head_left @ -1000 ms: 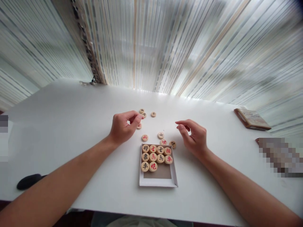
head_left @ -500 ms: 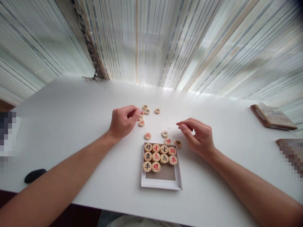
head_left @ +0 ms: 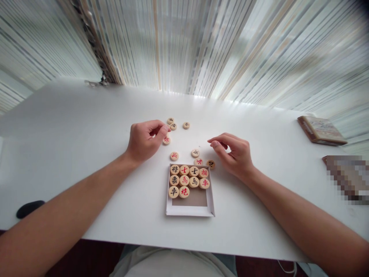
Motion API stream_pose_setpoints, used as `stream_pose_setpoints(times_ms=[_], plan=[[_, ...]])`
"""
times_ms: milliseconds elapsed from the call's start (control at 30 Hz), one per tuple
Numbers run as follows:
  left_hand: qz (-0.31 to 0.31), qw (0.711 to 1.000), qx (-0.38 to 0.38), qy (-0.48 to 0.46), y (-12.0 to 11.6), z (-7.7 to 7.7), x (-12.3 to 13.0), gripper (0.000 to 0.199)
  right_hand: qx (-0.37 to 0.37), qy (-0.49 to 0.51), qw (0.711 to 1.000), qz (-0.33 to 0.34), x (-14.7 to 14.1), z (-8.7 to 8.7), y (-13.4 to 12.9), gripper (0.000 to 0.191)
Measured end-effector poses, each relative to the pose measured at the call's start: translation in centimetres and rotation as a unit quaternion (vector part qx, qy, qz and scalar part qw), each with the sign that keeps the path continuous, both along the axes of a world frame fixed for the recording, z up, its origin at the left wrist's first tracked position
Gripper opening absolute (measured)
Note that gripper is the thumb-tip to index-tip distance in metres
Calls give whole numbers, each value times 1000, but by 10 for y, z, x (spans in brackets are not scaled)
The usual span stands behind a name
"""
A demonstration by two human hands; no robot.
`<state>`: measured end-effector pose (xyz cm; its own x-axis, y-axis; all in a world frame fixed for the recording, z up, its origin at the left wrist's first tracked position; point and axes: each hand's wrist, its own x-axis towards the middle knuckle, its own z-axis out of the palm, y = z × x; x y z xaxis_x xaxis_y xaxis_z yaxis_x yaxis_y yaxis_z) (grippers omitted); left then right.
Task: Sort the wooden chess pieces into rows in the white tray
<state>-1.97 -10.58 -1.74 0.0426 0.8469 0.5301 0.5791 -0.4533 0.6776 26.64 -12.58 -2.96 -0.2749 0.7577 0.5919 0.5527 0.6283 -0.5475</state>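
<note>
A shallow white box (head_left: pixel 190 211) holds Chinese chess pieces (head_left: pixel 184 181) laid in rows, some with red characters and some with black. My left hand (head_left: pixel 147 138) is beyond the box to the left, its thumb and fingers pinched among loose pieces. Whatever lies between its fingertips is hidden. Close to those fingers are a red-marked piece (head_left: pixel 166 140) and a black-marked piece (head_left: pixel 173 126). My right hand (head_left: pixel 233 154) hovers right of the box, fingers bent with a narrow gap to the thumb and nothing in them. Below its fingertips lies a dark-faced piece (head_left: pixel 211 164).
More loose pieces lie behind the box, among them a red-marked one (head_left: pixel 174 156) and a black-marked one (head_left: pixel 195 152). A brown-edged box (head_left: pixel 323 130) rests at the far right. A black mouse-like object (head_left: pixel 30 209) is at the left. Striped curtains (head_left: pixel 173 46) hang behind the white table (head_left: pixel 86 123).
The whole view has shifted, so things appear higher and more to the left. My left hand now covers a black-marked piece that showed by its fingertips. My right hand keeps its pose.
</note>
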Motion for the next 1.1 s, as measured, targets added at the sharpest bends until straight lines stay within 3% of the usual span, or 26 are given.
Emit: stream_pose_setpoints(times_ms=[1100], plan=[[24, 999, -14, -19, 6, -1, -7, 25, -32, -10, 999, -12, 2, 3, 1, 26]])
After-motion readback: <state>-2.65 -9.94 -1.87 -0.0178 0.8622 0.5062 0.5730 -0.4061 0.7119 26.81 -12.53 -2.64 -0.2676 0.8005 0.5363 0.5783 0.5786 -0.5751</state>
